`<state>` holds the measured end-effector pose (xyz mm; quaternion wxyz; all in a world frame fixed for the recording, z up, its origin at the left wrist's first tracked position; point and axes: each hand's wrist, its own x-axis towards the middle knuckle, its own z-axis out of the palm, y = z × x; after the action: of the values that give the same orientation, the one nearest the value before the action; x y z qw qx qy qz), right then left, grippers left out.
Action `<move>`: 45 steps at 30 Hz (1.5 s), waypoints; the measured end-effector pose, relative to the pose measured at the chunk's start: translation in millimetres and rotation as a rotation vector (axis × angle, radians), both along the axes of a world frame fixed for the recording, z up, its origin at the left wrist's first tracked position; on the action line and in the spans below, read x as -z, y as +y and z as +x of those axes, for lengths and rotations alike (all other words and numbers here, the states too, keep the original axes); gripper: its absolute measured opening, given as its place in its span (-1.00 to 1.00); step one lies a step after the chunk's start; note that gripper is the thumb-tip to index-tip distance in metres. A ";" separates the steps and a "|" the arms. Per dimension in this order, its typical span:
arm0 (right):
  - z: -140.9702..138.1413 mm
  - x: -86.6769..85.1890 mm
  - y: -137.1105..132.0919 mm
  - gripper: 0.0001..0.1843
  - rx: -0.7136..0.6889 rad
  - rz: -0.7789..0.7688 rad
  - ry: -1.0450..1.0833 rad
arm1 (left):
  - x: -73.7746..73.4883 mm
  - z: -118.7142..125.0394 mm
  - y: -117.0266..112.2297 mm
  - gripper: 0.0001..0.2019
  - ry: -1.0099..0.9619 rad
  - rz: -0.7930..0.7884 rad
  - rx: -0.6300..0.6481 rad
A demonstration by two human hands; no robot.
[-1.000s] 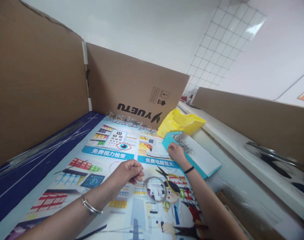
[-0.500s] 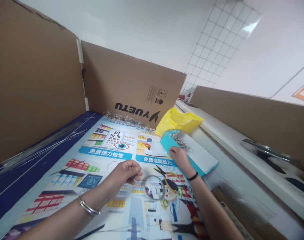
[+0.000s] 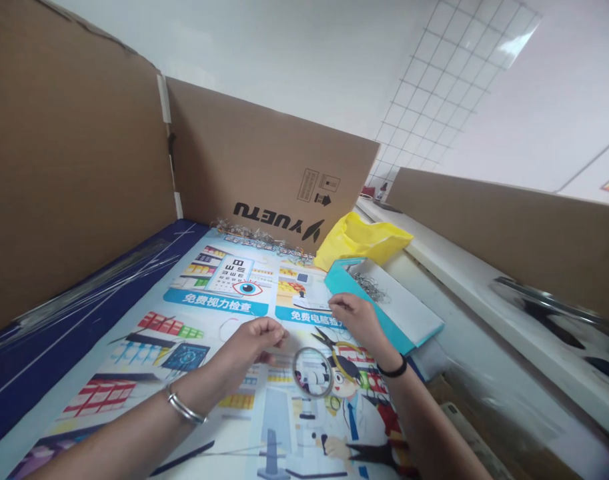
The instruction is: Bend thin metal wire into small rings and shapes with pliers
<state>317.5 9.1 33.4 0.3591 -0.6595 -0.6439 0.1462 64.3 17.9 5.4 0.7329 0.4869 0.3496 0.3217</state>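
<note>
My left hand point(image 3: 257, 339) hovers over a colourful printed poster point(image 3: 224, 303), its fingers pinched at the edge of a clear round lens point(image 3: 313, 372) held just above the print. My right hand point(image 3: 357, 319) is a little to the right of it, near the front edge of a teal tray point(image 3: 344, 283). Its fingers are pinched together, and what they hold is too small to make out. A small heap of metal wire parts point(image 3: 368, 287) lies in the tray's white inside, just beyond my right hand.
Cardboard walls point(image 3: 264, 167) stand at the left, back and right. A yellow plastic bag point(image 3: 364, 240) lies behind the tray. A row of small clear pieces point(image 3: 254, 235) lines the back wall. Clear strips point(image 3: 84, 290) lie on the dark blue surface at left.
My right hand has drawn back from the tray's metal parts toward my left hand and the lens. My left hand has stayed almost in place.
</note>
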 end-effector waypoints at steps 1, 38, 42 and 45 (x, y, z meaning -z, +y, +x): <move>-6.7 -2.4 -3.3 -0.87 -0.035 -0.019 0.022 | -0.2 -0.1 0.1 -0.72 0.006 -0.005 -0.019; -90.5 20.9 -46.3 -0.92 -0.146 0.061 0.162 | 5.1 14.7 -26.9 -0.72 0.007 -0.060 0.128; -91.1 23.1 -47.7 -0.88 -0.175 0.045 0.201 | 3.6 15.4 -27.4 -0.70 0.087 0.038 0.089; -90.7 24.8 -48.2 -0.84 -0.181 0.031 0.222 | 5.9 16.2 -28.0 -0.72 0.104 0.082 0.093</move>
<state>226.8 -39.1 8.6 0.4236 -0.5728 -0.6594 0.2403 80.5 -10.1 -0.5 0.7074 0.5483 0.3506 0.2755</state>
